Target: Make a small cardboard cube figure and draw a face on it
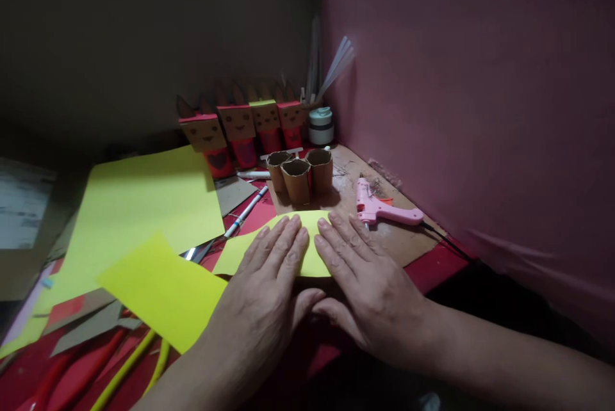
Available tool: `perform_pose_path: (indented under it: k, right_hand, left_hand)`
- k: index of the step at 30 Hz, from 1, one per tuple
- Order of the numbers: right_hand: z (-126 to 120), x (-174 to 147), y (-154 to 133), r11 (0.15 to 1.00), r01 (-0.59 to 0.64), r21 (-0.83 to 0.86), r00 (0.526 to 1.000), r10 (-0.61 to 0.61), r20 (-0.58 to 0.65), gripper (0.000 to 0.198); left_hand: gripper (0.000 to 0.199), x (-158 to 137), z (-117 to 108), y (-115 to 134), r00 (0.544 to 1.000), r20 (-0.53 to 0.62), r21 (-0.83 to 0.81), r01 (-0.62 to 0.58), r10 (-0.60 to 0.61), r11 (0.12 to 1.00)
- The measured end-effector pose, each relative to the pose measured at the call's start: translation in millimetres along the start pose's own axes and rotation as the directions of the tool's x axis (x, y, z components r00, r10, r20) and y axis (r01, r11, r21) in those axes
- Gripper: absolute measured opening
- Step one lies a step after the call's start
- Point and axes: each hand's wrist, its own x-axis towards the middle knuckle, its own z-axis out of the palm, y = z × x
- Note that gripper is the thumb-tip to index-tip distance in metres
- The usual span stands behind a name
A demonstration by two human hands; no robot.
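Observation:
A strip of yellow paper [312, 254] lies at the table's front edge under both of my hands. My left hand [269, 283] rests flat on its left part, fingers stretched out and pointing away from me. My right hand [362, 283] is laid flat on the right part in the same way. Both thumbs reach below the paper's near edge and their tips almost meet. Just beyond the strip stand three brown cardboard tubes [296, 184], close together. A pink glue gun [384, 211] lies to the right of them, beyond my right hand.
At left are a large yellow sheet [148, 200], a smaller yellow piece [168, 289], and red-handled [91, 366] and yellow-handled [127, 369] tools. Several cardboard figures [235, 123] line the back beside a lidded jar [321, 126]. A pen [246, 211] lies mid-table. A pink wall [471, 110] bounds the right.

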Motion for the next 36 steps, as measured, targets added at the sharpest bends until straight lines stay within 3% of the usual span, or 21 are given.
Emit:
perform_pose_path:
  k: [4,10,15,24,27,33,36]
  right_hand:
    - [-5,-4,3,1.000,-0.027,-0.001,0.999,0.027,-0.027,0.054]
    - [-7,-8,3,0.985,-0.160,0.059,0.986,0.162,-0.036,0.066]
    - [0,-2,2,0.991,-0.121,0.052,0.992,0.122,-0.021,0.073]
    - [6,-1,10,0.993,-0.113,0.025,0.991,0.115,-0.063,0.057]
    - [6,-3,11,0.994,-0.104,0.021,0.992,0.105,-0.065,0.057]
    - [0,-8,16,0.979,-0.152,0.133,0.981,0.166,-0.097,0.063]
    - [-7,-14,29,0.968,-0.212,0.136,0.962,0.232,-0.148,0.052]
  left_hand:
    - [0.050,-2,5,3,0.998,-0.054,0.013,0.032,-0.031,0.999]
    - [0.053,-10,9,3,0.989,-0.098,-0.066,0.102,-0.108,0.993]
    - [0.054,-6,9,5,0.989,-0.075,0.000,0.127,-0.126,0.992]
    - [0.047,-2,6,8,0.997,-0.064,0.134,0.060,-0.052,0.989]
    - [0.050,-7,5,8,0.995,-0.057,0.156,0.088,-0.080,0.984]
    - [0.067,-3,-21,-8,0.986,0.003,-0.062,0.167,-0.167,0.984]
    - [0.059,6,-32,-21,0.976,0.102,-0.211,0.211,-0.193,0.954]
